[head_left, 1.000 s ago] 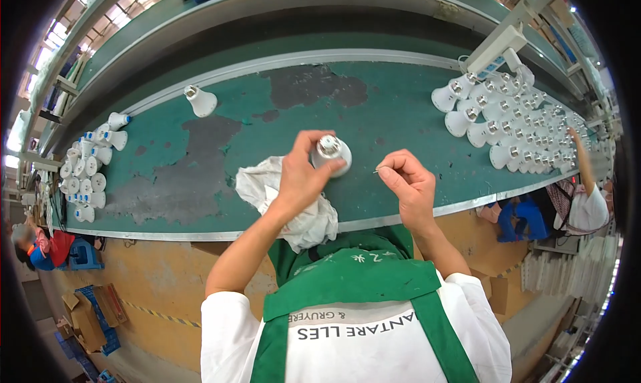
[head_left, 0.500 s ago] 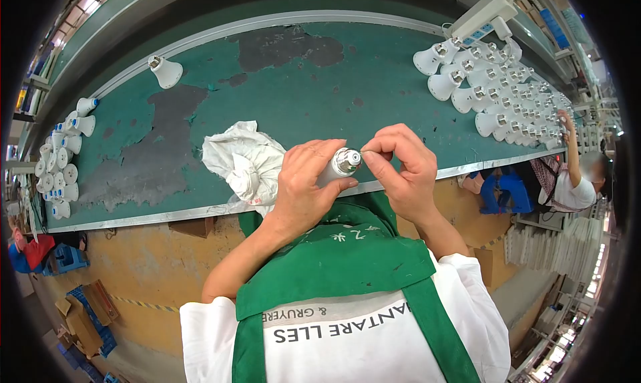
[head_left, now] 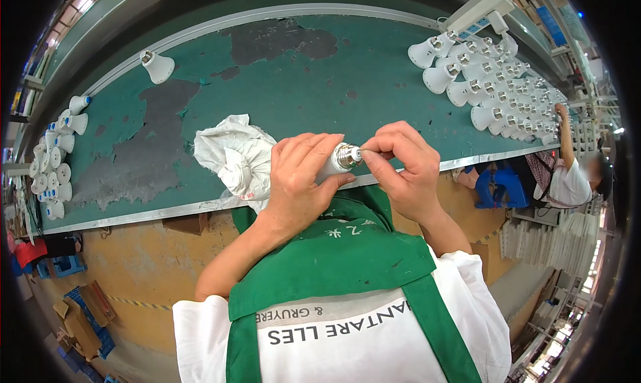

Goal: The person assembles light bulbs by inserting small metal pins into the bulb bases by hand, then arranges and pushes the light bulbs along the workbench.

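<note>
A white light bulb (head_left: 338,161) with a silver screw cap lies in my left hand (head_left: 298,172), whose fingers wrap around its body. The cap points to the right, towards my right hand (head_left: 402,166). Thumb and forefinger of my right hand are pinched together at the tip of the cap; whatever is between them is too small to name. Just left of my left hand, a crumpled white cloth bag (head_left: 235,161) with a knotted end rests on the green table (head_left: 280,92).
Rows of white bulbs (head_left: 487,82) stand at the right, near a power strip (head_left: 475,24). One bulb (head_left: 158,67) stands far left; a pile of bulbs with blue caps (head_left: 55,159) lies at the left end. A co-worker (head_left: 561,172) sits at the right beside a blue stool (head_left: 501,187).
The bulb in my left hand has tilted so its cap points more to the right. My right fingertips stay at the cap's tip. The whole view has shifted slightly.
</note>
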Demonstrator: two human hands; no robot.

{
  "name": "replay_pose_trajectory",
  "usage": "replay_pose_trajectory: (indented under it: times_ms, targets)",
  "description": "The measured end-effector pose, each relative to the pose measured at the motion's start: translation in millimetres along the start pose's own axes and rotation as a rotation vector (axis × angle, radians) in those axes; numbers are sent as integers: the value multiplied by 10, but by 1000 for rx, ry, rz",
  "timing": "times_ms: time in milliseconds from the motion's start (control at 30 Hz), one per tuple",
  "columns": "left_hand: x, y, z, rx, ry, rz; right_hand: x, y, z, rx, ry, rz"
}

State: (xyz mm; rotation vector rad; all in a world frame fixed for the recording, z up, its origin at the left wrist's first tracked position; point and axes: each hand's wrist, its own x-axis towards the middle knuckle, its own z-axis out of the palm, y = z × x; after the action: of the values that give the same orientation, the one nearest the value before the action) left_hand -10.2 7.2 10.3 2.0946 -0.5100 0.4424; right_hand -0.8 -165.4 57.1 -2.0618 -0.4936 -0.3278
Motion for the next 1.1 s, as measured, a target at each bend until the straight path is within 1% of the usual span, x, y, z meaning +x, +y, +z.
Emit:
replay_pose_trajectory:
  times_ms: [267,367,533,667,767,833,933,1100]
  targets:
    - [-1,13,24,51,23,43,-30,2,-25,-108,3,-38]
    - [-1,17,35,51,38,45,-26,-6,-22,-66,15,5]
    - [-11,-19,64,47,40,33,-45,12,-29,-160,16,-93]
    - [2,4,81,-93,19,-46,-45,49,-1,-139,66,-129]
    - [-1,31,62,-207,-29,-122,-49,-4,22,-55,102,-64]
    - [-16,37,58,-278,-60,-145,-50,9,4,-43,90,-83]
    - [-49,72,43,-400,-107,-232,-79,10,12,-3,99,-76]
    - [-79,112,37,-454,-123,-259,-116,46,44,27,123,-118]
